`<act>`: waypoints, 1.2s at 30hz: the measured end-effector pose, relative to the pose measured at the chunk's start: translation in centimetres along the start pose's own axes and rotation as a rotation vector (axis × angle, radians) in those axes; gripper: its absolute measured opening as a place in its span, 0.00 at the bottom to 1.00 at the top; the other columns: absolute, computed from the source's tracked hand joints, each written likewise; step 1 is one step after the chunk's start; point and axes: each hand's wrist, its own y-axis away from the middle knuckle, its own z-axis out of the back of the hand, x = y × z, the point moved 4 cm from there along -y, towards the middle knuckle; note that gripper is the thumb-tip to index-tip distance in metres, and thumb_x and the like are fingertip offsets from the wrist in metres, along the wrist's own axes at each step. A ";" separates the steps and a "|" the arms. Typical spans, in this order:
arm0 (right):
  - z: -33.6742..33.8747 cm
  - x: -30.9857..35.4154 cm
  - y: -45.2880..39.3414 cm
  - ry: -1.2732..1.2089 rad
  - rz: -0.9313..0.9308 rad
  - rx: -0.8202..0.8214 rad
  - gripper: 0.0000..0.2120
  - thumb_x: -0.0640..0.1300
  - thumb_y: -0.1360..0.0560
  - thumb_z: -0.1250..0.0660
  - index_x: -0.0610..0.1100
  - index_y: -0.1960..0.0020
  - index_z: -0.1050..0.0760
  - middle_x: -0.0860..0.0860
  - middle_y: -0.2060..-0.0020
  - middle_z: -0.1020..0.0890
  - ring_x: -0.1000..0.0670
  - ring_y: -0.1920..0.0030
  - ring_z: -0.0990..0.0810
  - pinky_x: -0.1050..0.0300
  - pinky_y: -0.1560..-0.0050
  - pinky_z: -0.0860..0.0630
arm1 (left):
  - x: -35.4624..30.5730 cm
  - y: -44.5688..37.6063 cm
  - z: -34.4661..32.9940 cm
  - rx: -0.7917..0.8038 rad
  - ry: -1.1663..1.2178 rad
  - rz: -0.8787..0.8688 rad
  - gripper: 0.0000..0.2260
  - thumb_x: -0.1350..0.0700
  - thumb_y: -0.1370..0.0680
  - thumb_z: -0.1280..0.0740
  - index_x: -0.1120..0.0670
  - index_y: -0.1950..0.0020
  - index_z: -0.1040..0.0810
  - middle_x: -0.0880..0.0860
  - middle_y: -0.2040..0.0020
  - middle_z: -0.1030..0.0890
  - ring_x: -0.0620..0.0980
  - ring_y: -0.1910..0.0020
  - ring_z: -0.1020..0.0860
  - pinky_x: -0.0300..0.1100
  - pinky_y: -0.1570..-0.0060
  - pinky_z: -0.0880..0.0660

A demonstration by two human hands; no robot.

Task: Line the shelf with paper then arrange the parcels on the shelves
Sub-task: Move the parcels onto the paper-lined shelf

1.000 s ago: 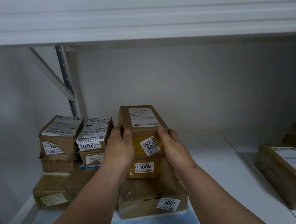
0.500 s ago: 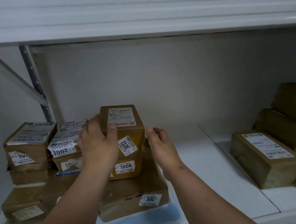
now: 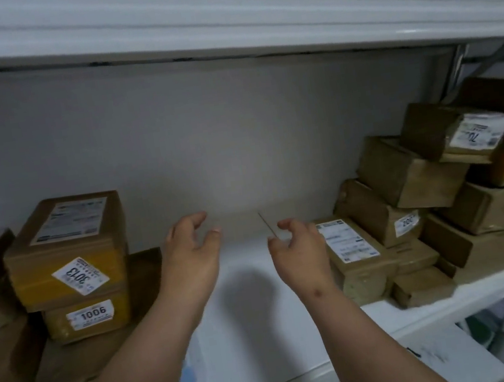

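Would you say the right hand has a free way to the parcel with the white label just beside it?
Probably yes: the right hand hovers empty beside that parcel, with nothing between them.

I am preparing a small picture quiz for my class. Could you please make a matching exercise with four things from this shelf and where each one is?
Things:
1. parcel 3013
2. parcel 1006
3. left hand
4. parcel 200

Places or states:
A. in the right-hand pile
B. top of the left stack
C. open, holding nothing
D. directly under another parcel, left stack

Pairs: 1-B, 2-D, 3-C, 4-A
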 end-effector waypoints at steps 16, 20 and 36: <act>8.0 -12.0 -2.9 0.365 -0.125 0.231 0.37 0.67 0.36 0.36 0.55 0.31 0.37 0.51 0.34 0.38 0.39 0.36 0.33 0.45 0.41 0.28 | 3.1 4.9 -16.2 0.392 0.239 0.535 0.18 0.47 0.19 0.39 0.51 0.30 0.30 0.51 0.35 0.27 0.51 0.40 0.28 0.48 0.35 0.30; 8.3 -12.1 -3.8 -0.169 -0.294 0.294 0.34 0.65 0.37 0.34 0.55 0.34 0.31 0.51 0.38 0.32 0.44 0.39 0.28 0.44 0.40 0.26 | 3.1 5.4 -15.7 0.340 0.358 0.591 0.17 0.45 0.20 0.38 0.49 0.33 0.30 0.51 0.34 0.28 0.53 0.37 0.28 0.48 0.38 0.29; 2.8 -7.2 -0.3 -1.196 -0.492 0.748 0.27 0.63 0.28 0.38 0.48 0.37 0.21 0.42 0.38 0.20 0.36 0.41 0.20 0.42 0.47 0.24 | 1.8 4.9 -9.1 0.301 0.741 0.438 0.37 0.48 0.31 0.27 0.39 0.25 0.39 0.44 0.34 0.26 0.51 0.37 0.25 0.51 0.46 0.23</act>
